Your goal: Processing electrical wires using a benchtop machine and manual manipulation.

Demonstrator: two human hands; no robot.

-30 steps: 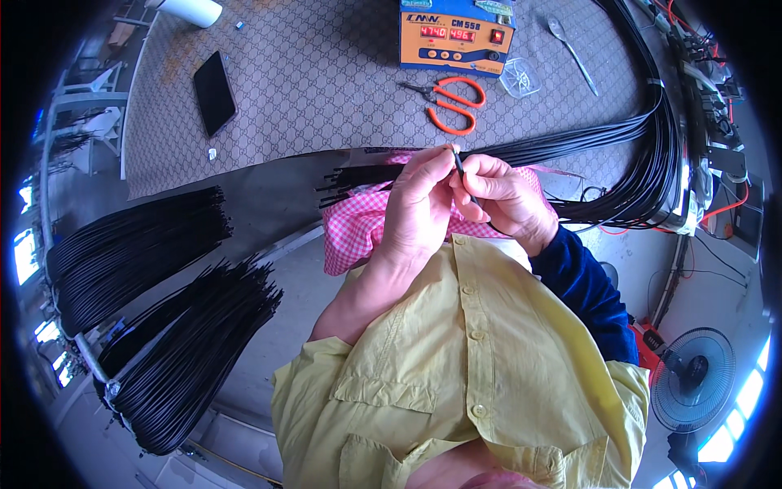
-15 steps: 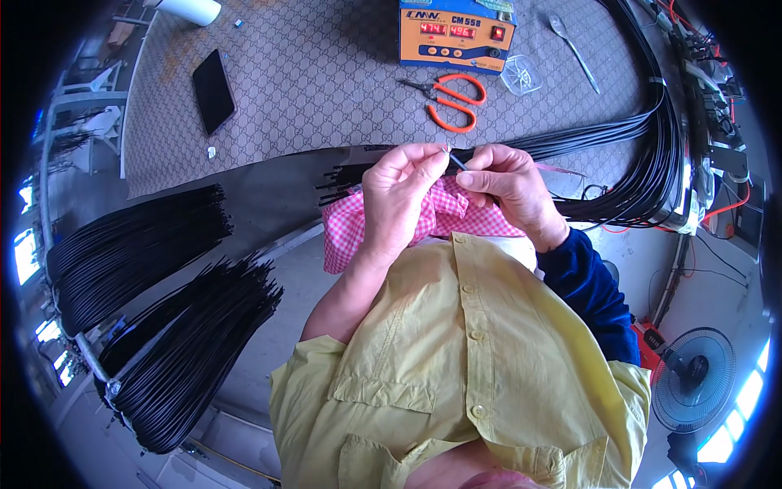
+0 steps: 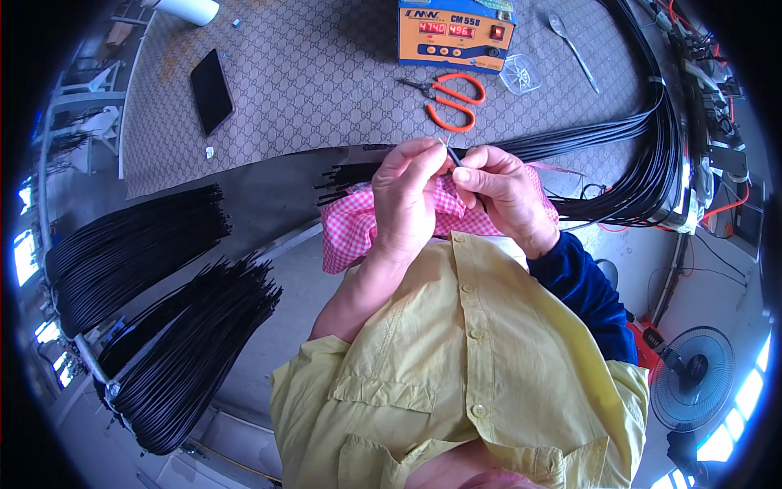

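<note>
Both my hands meet over my lap at the table's front edge, working on one black cable (image 3: 455, 157). My right hand (image 3: 510, 189) is closed round the cable just below its end, the thumb pressed on it. At the tip, the fingers of my left hand (image 3: 403, 191) pinch the short, thin inner wires, which are mostly hidden by the fingertips. Beyond my hands lie orange-handled scissors (image 3: 454, 122). Pink checked cloth (image 3: 350, 231) covers my lap, and beside it dark cable ends (image 3: 340, 181) stick out to the left.
On the patterned tabletop (image 3: 318, 81) stand an orange and blue control box (image 3: 452, 41), a small clear dish (image 3: 521, 75), a phone (image 3: 213, 92) and a tweezer-like tool (image 3: 573, 53). Black cable bundles (image 3: 643, 183) curve along the right. More bundles (image 3: 191, 359) hang at left; a fan (image 3: 692, 379) stands right.
My left hand has shifted slightly right and turned, its fingers staying at the cable tip. My right hand has drawn a little to the left, still gripping the cable.
</note>
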